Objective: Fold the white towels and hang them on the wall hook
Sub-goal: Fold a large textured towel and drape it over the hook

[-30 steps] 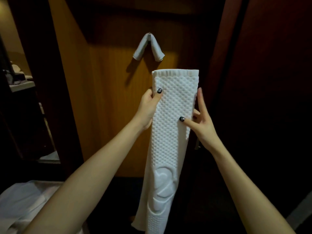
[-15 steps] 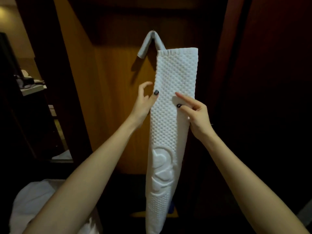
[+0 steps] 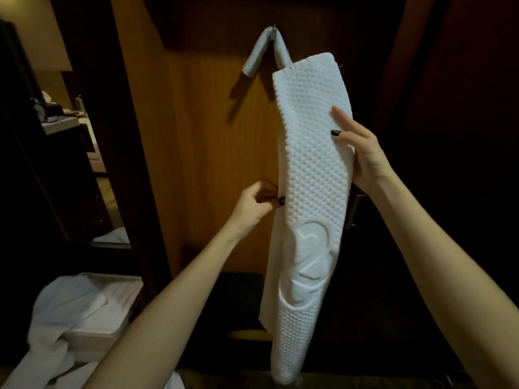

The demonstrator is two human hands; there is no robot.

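Lifted higher, the white towel [image 3: 309, 169] (long axis near upright) ends just below-right of the wall hook [image 3: 273, 27], right hand [image 3: 362, 155] clasping it nearer, left hand [image 3: 255, 204] pinching its edge lower.

Centre of the view, the long white dimpled towel folded into a narrow strip [image 3: 309, 169] hangs upright in front of the orange wooden wall panel [image 3: 210, 136]. Its top end is just below and right of the small metal wall hook [image 3: 273, 28], overlapping the right leg of the grey padded strip [image 3: 257, 56] draped over that hook. The right hand [image 3: 362, 153] grips the towel's right edge in the upper half, the left hand [image 3: 252, 203] pinches the left edge lower down, and at lower left, beneath the left forearm, a heap of white linen [image 3: 70, 310] lies over a pale rectangular bin [image 3: 92, 335].
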